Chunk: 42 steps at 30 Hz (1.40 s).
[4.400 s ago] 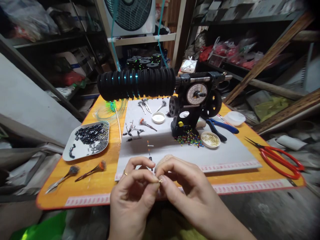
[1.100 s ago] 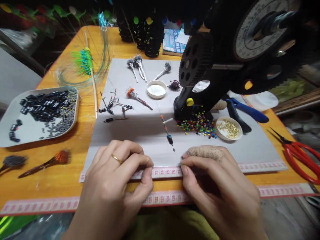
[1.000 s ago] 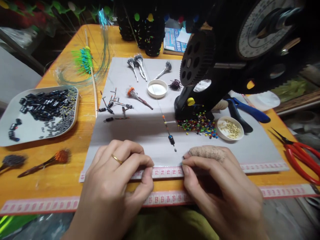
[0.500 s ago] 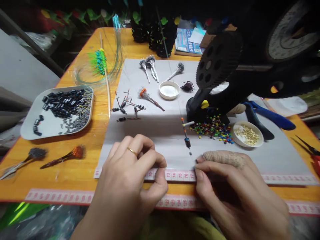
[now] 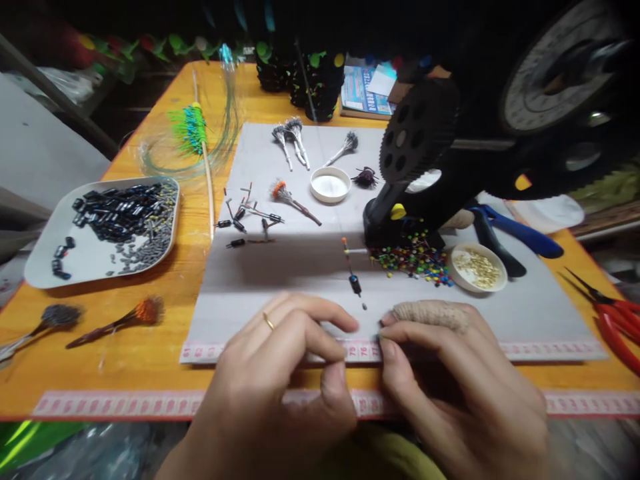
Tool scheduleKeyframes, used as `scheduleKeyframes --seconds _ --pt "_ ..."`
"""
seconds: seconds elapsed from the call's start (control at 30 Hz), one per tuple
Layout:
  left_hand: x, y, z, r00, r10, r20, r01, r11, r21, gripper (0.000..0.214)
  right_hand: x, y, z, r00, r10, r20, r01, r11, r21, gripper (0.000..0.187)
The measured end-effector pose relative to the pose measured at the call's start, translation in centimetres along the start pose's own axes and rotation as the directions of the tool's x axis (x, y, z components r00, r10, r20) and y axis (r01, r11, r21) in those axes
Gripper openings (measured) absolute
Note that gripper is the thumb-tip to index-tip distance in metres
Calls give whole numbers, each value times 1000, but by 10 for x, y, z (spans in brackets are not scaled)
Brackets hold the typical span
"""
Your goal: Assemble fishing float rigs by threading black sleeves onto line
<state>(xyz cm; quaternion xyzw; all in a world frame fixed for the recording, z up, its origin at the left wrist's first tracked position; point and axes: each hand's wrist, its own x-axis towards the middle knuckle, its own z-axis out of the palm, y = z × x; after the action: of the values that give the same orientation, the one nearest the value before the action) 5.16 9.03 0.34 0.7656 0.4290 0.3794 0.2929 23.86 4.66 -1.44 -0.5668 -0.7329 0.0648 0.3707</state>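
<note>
Left hand: low at the near edge of the mat, ring showing. The fingers reach forward and the thumb is tucked back underneath, so the grip is apart. I see nothing in it.
Right hand: just beside the left, with a wrapped finger on top. The fingertips press down on the tape strip along the mat's front edge. Whether they are pinched shut on anything, I cannot tell.
Beaded line: lies on the mat just beyond both sets of fingertips. It has an orange bead at the far end, then a black tube, then a tiny grey bead nearest the hands.
Axis: it slants from far-left to near-right, and its near end points at the gap between the hands.
Nearer hand: it's close, but the right fingertips sit just beside that grey bead and the left's are a shade further off.
Thread past the beads: too fine to make out.
Right flank: crowded, with the pins heaped near the line, a dish beyond them and the winder looming over both.
Left flank: bare mat out to small black parts, with a tray well apart.
Near side: the table edge lies right under the wrists, so there's little room back.
Far right: scissors well clear.
</note>
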Motion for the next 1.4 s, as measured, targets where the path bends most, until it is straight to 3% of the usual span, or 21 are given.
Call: scheduleKeyframes --seconds 0.07,0.13,0.33,0.7,0.93,1.4 --pt "0 2 5 999 18 30 -13 989 -149 28 0 0 1 1000 -14 -14 15 1000 10 19" --pt "1 3 9 996 24 80 -8 982 -186 28 1 -1 2 1000 -5 -30 5 1000 16 17" --pt "4 -1 8 994 34 101 -38 998 39 23 4 -2 6 997 -7 -79 6 1000 -6 13" --pt "-1 -2 5 999 -24 34 24 999 25 22 3 -1 6 995 11 -96 -12 1000 -4 15" --pt "-2 -10 -16 991 98 91 -123 932 341 18 3 -2 5 996 -13 -86 12 1000 -18 13" --pt "5 -10 -14 995 -25 96 -4 955 295 16 -4 3 1 1000 -11 -9 11 999 -53 14"
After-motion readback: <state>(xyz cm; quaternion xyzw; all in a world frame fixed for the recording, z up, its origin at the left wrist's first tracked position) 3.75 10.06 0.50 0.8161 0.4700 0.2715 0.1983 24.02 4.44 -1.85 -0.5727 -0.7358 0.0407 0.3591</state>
